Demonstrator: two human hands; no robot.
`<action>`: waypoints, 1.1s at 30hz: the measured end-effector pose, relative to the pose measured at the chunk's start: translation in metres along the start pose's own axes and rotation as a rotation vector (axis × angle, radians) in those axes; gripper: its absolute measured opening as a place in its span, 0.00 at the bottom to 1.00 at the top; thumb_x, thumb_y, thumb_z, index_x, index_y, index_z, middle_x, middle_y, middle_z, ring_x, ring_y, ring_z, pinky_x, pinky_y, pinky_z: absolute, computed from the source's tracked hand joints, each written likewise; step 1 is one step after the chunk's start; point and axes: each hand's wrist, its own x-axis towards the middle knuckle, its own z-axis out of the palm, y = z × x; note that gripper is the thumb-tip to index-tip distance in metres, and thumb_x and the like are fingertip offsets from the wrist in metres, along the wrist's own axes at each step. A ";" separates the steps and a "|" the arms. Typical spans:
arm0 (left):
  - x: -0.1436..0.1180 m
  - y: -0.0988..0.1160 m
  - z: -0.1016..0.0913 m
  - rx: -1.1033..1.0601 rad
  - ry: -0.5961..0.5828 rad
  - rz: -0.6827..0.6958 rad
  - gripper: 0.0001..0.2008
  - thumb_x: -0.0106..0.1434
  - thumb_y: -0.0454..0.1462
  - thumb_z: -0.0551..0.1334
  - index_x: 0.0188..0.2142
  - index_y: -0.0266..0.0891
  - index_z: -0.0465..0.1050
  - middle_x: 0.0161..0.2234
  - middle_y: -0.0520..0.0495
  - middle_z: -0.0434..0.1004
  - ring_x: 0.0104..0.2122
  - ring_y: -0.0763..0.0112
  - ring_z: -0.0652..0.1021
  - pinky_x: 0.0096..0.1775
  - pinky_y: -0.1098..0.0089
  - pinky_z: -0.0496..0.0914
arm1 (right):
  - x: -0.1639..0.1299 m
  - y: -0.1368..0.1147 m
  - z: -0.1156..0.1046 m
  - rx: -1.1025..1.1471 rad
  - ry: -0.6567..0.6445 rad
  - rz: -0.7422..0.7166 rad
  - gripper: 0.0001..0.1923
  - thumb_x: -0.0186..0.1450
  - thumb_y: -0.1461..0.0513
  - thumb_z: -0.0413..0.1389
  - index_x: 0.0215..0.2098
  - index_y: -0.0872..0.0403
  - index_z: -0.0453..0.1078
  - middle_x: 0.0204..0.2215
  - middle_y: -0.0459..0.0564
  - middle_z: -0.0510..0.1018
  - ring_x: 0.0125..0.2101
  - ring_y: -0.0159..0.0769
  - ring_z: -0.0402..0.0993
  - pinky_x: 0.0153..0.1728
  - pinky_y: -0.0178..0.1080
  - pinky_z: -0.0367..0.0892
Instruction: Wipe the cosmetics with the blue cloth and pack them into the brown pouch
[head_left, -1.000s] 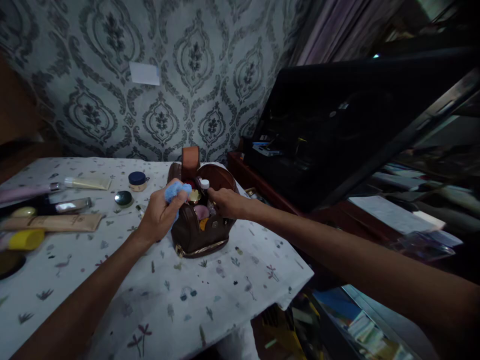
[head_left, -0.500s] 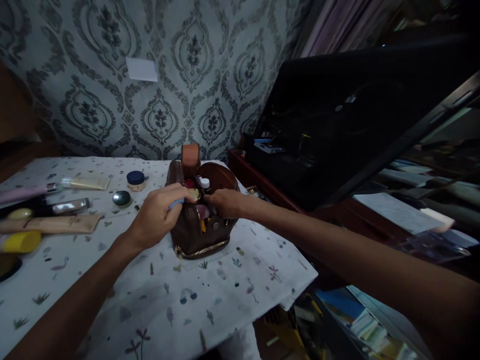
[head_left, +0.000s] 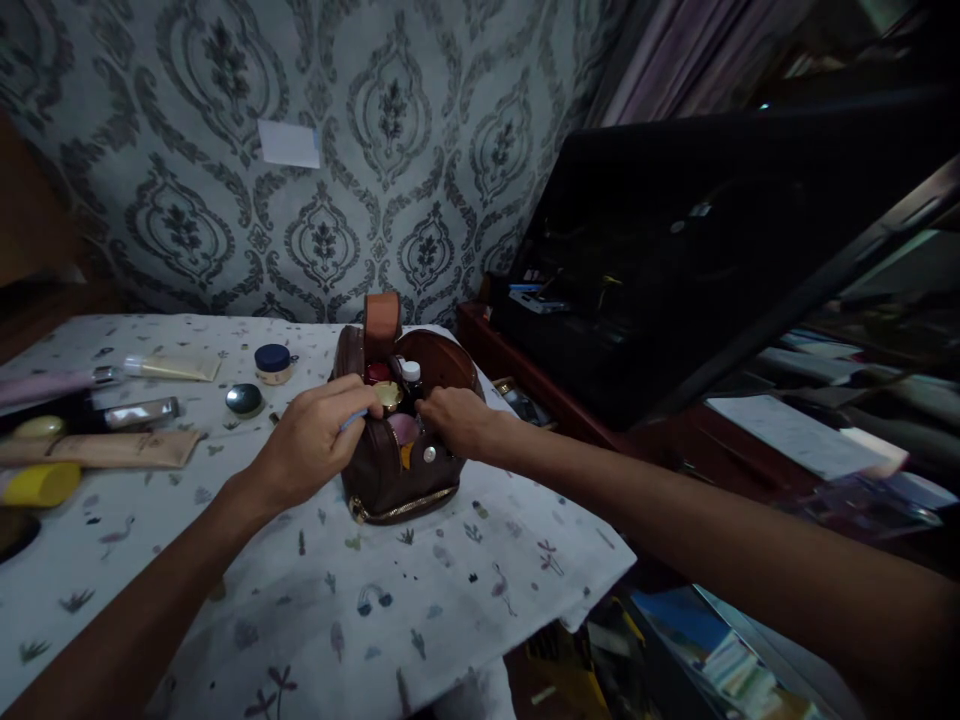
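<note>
Two hands at brown pouch (head_left: 397, 470): left hand (head_left: 311, 445) fingers pinch blue sponge (head_left: 351, 420), tuck deep beside gold tin (head_left: 388, 394); right hand (head_left: 457, 420) fingers grip rim, keep mouth wide.

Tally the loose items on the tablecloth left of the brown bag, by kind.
Tubes: 4, cream, pink, silver, tan
Jar with dark lid: 1
Round compact: 1
Yellow items, kind unclear: 2
Total: 8

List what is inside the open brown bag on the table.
Inside the bag show a white-capped bottle, a gold round lid, a red item and something pink. The left hand and right hand cover the rest.
</note>
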 end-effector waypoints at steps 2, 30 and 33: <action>0.000 0.000 0.001 -0.004 -0.002 -0.001 0.13 0.59 0.27 0.50 0.33 0.37 0.72 0.33 0.47 0.75 0.33 0.67 0.76 0.36 0.70 0.67 | 0.000 -0.001 0.002 -0.009 0.009 0.003 0.17 0.64 0.72 0.55 0.51 0.62 0.73 0.48 0.65 0.78 0.49 0.49 0.78 0.45 0.41 0.73; 0.000 -0.002 0.005 0.000 -0.011 0.018 0.13 0.62 0.27 0.49 0.34 0.38 0.71 0.33 0.47 0.72 0.33 0.67 0.74 0.36 0.69 0.67 | 0.041 0.010 0.012 -0.140 0.116 -0.479 0.14 0.70 0.69 0.47 0.42 0.61 0.76 0.36 0.59 0.81 0.37 0.40 0.79 0.33 0.37 0.66; -0.001 -0.003 0.006 -0.001 -0.015 0.016 0.13 0.62 0.27 0.49 0.35 0.38 0.71 0.34 0.46 0.73 0.34 0.67 0.74 0.37 0.69 0.67 | 0.037 0.006 0.014 -0.144 0.114 -0.440 0.14 0.70 0.69 0.47 0.42 0.60 0.75 0.36 0.59 0.81 0.37 0.41 0.79 0.33 0.38 0.67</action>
